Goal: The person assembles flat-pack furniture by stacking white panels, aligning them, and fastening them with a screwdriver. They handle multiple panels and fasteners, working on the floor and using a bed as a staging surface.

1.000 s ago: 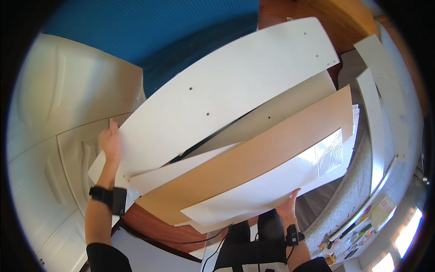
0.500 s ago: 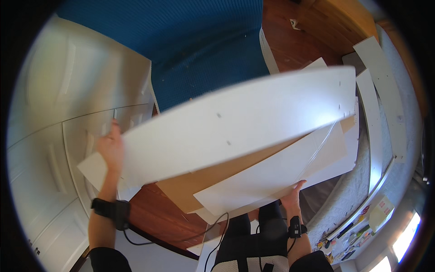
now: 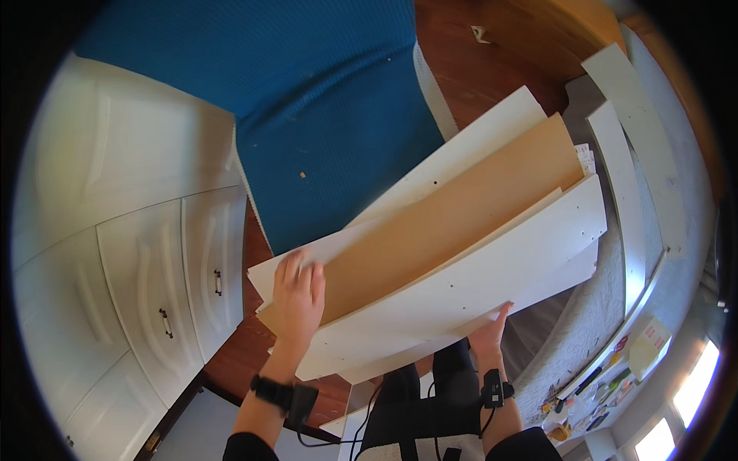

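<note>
A stack of flat boards leans in front of me at a slant. Nearest is a long white panel (image 3: 430, 292) with small dark holes. Behind it stands a brown board (image 3: 461, 203), and a further white panel (image 3: 492, 138) shows at the back. My left hand (image 3: 300, 300) is over the stack's left end, in front of the brown board, its fingers loosely bent and apart with nothing visible in them. At the stack's lower edge, my right hand (image 3: 488, 334) grips the near white panel, thumb on its face and fingers hidden beneath.
White cabinets (image 3: 146, 284) with handles line the left side. A blue ribbed mat (image 3: 330, 154) lies ahead on the reddish wooden floor (image 3: 480, 65). More white boards (image 3: 623, 207) rest on the grey padded surface at right, near scattered tools and small parts (image 3: 592, 399).
The large white panel my left hand held up has come down toward me onto the front of the stack, uncovering the brown board. My left hand has moved right and let go.
</note>
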A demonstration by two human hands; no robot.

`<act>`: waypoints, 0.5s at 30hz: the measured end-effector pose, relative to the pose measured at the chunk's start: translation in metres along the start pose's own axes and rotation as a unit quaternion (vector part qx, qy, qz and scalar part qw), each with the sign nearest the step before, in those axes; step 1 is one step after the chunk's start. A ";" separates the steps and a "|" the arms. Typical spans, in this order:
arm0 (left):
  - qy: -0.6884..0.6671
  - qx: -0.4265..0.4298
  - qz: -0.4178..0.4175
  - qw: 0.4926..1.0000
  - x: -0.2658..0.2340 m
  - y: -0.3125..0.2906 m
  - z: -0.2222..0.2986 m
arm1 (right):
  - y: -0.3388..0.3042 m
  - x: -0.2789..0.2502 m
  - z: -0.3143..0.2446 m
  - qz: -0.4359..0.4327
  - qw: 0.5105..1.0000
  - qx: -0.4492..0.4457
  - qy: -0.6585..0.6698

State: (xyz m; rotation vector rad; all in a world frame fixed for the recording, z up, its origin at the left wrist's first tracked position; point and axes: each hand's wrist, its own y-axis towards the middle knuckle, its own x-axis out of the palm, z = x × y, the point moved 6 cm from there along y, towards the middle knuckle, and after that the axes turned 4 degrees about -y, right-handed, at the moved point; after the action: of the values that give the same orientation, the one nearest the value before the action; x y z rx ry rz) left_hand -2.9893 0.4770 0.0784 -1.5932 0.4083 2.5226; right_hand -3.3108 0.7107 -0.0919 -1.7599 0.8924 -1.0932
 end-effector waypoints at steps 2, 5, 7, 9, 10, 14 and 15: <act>-0.098 -0.037 0.018 0.994 0.022 0.036 -0.008 | -0.001 -0.001 -0.003 0.023 0.999 -0.019 0.015; 0.004 -0.108 -0.108 0.988 0.066 0.042 -0.012 | 0.000 -0.003 -0.002 0.027 0.999 -0.008 0.015; 0.072 -0.114 -0.154 0.979 0.081 0.027 -0.010 | -0.001 -0.009 -0.001 0.049 0.998 0.014 0.040; 0.102 -0.135 -0.160 0.973 0.086 0.019 -0.016 | -0.002 -0.011 -0.002 0.068 0.997 0.009 0.035; 0.062 -0.152 -0.147 0.975 0.087 0.016 -0.016 | -0.005 -0.010 -0.004 0.066 0.998 -0.003 0.017; 0.026 -0.186 -0.027 0.982 0.070 0.026 -0.018 | -0.029 0.004 -0.007 0.090 0.996 -0.028 -0.012; 0.030 -0.190 0.009 0.981 0.062 0.031 -0.015 | -0.037 0.010 -0.007 0.103 0.994 -0.029 0.005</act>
State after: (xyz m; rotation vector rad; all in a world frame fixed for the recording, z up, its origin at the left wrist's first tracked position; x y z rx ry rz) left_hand -3.0107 0.4412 0.0214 -1.7965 -0.0620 2.6932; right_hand -3.3088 0.7140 -0.0527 -1.6669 1.0965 -0.9512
